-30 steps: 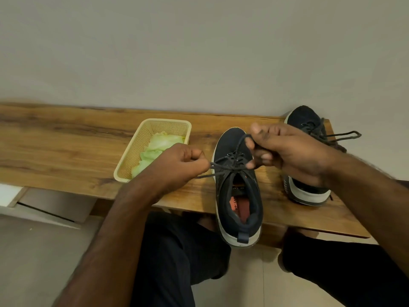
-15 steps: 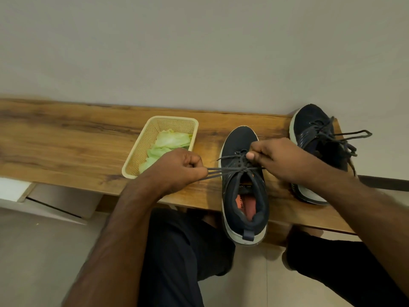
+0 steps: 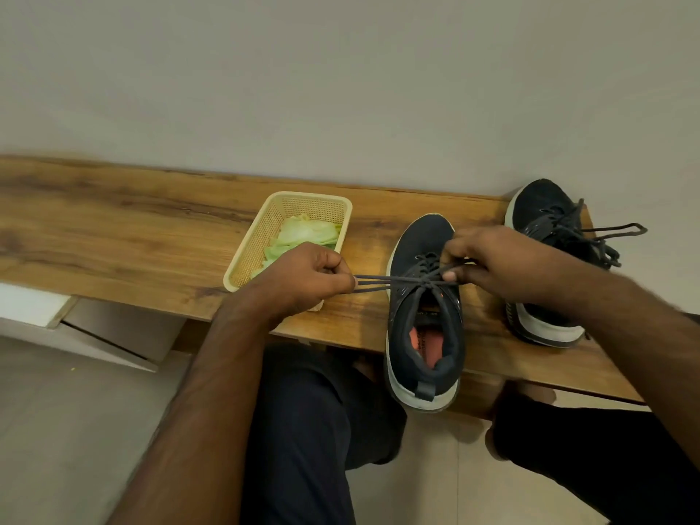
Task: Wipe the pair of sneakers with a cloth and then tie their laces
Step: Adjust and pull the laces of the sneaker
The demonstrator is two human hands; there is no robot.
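Over the near sneaker [image 3: 424, 297], your left hand [image 3: 303, 278] and right hand [image 3: 496, 259] each pinch taut lace [image 3: 382, 284] ends.

Your arms and legs
Your forearms [image 3: 212, 373] are bare, no sleeves showing; your legs [image 3: 303, 430] wear dark trousers.

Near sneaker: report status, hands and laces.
Left hand pinches the lace loop pulled taut leftward. Right hand pinches laces at the near sneaker knot. Far sneaker already tied. Nothing in the way.
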